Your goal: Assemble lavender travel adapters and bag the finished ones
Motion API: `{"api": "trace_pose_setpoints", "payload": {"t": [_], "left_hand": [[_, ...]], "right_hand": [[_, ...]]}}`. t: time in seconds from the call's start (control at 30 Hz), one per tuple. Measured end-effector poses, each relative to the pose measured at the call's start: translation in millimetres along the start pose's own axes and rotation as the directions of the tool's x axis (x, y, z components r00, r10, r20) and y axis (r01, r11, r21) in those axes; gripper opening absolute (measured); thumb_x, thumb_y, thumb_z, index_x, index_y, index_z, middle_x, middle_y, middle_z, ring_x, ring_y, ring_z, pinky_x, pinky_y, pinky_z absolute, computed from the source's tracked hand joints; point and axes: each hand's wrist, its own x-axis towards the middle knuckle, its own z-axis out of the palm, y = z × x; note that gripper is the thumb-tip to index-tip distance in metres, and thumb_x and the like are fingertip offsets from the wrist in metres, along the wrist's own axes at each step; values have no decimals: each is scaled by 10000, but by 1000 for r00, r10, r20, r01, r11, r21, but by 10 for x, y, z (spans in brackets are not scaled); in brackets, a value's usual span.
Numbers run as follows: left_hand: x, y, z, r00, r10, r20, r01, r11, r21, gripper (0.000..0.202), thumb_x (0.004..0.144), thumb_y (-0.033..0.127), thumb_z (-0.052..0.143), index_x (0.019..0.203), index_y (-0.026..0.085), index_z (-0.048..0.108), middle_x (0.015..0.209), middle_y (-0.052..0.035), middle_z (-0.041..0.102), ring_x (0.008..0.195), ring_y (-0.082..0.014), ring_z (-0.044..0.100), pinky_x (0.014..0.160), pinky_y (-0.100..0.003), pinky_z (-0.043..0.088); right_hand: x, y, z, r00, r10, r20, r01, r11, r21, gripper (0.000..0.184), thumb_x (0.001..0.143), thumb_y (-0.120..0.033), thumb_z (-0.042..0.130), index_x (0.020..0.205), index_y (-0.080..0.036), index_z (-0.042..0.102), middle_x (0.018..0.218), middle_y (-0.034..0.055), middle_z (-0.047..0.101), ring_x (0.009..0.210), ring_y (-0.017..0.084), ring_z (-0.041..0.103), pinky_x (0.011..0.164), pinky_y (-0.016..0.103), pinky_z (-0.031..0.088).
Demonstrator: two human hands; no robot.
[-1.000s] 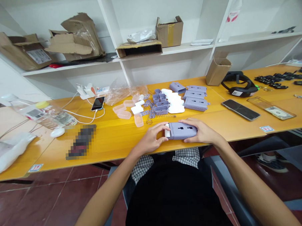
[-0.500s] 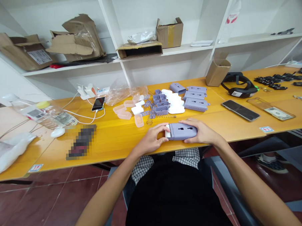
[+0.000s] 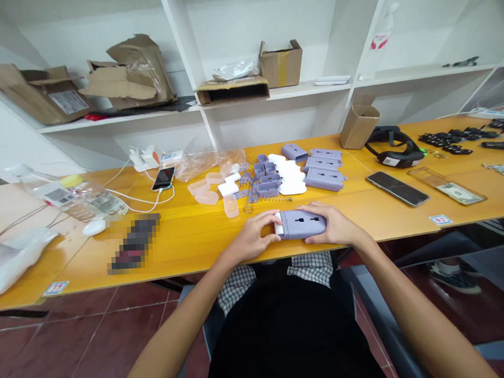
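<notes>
A purple plastic housing [image 3: 301, 224] with two dark keyhole-like slots lies near the table's front edge. Around its right end my right hand [image 3: 335, 224] is closed, fingers on the far side and thumb on the near side. A white plastic part [image 3: 278, 224] sits at the housing's left end, and my left hand [image 3: 256, 236] pinches it between thumb and fingers. Whether the white part is inside the housing or only against it, I cannot tell. Beyond the hands lie purple cups [image 3: 268, 188], white pieces [image 3: 292, 184], more purple housings [image 3: 324, 177], springs [image 3: 280, 199] and pale pink cups [image 3: 231, 206].
To the left are a charging phone [image 3: 163, 179], plastic bottles [image 3: 93, 196] and a pixelated dark item [image 3: 135, 244]. At the right lie a black phone [image 3: 397, 188], a headset [image 3: 396, 149], a clear phone case [image 3: 448, 186] and a cardboard box [image 3: 360, 124]. White shelves [image 3: 228, 120] stand behind.
The whole view has shifted slightly, with the table appearing a little lower. Both hands keep the same hold on the housing and white part.
</notes>
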Motion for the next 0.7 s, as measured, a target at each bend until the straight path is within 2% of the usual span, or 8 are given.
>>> {"api": "trace_pose_setpoints", "payload": {"t": [0.4, 0.7], "left_hand": [[-7, -17, 7, 1000, 11, -20, -11, 1000, 10, 241, 931, 176, 786, 1154, 235, 714, 1559, -132, 624, 1441, -314, 608, 1229, -582, 452], [-3, -17, 1, 1000, 24, -15, -23, 1000, 17, 232, 947, 194, 782, 1162, 240, 707, 1554, -138, 625, 1439, -313, 608, 1222, -598, 453]], "right_hand": [[-1, -52, -21, 1000, 0, 9, 0, 1000, -12, 866, 698, -430, 962, 1499, -323, 652, 1358, 98, 678, 1264, 362, 641, 1139, 614, 499], [21, -118, -48, 1000, 7, 22, -7, 1000, 11, 849, 682, -388, 966, 1475, -302, 675, 1282, 101, 683, 1196, 348, 656, 1085, 588, 527]]}}
